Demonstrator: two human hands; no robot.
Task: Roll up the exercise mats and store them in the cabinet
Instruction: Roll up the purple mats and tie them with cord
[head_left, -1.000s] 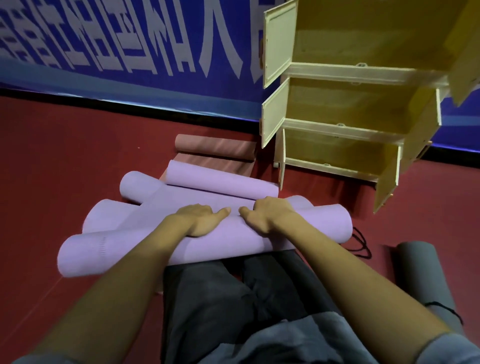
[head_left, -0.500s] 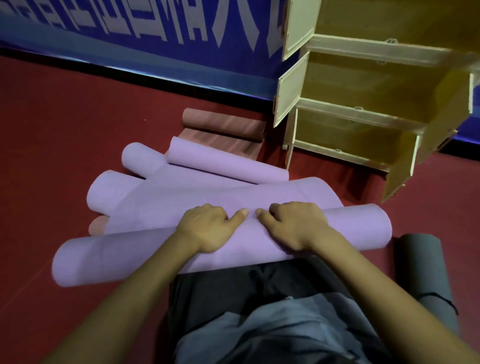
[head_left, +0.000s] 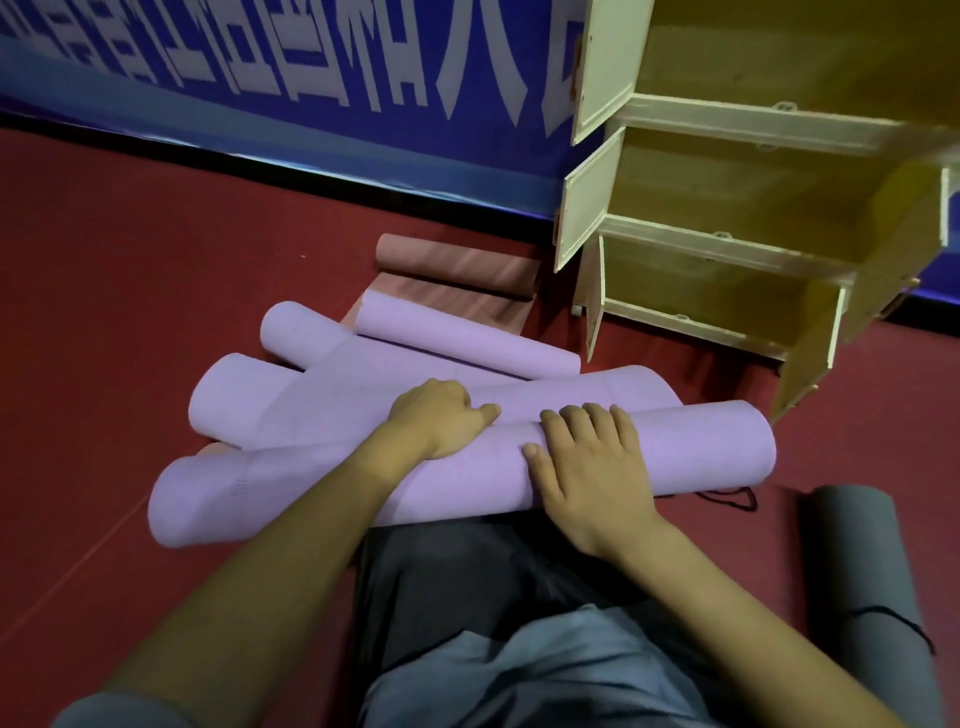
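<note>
Kneeling on the red floor (head_left: 130, 291), you had the nearest purple roll (head_left: 691, 452) lying crosswise against your knees, its left end reaching toward the floor and its right end near a black cord (head_left: 727, 496). Your right hand (head_left: 592, 467) lay flat and open on top of that roll, fingers spread, palm pressing down, gripping nothing. Your left hand (head_left: 441, 421) sat just beside it, further forward, fingers curled loosely over the roll's far edge where the sheet met it; you pressed rather than clasped. A grey roll (head_left: 857, 561) lay to your right, well apart from both hands. Beyond your hands, more purple mats (head_left: 467, 343) lay overlapped, their ends curled into loose rolls. Past them sat a pink mat (head_left: 457, 265), partly rolled. The cabinet (head_left: 727, 244) stood at the far right with its doors open, against a blue banner (head_left: 260, 78).
</note>
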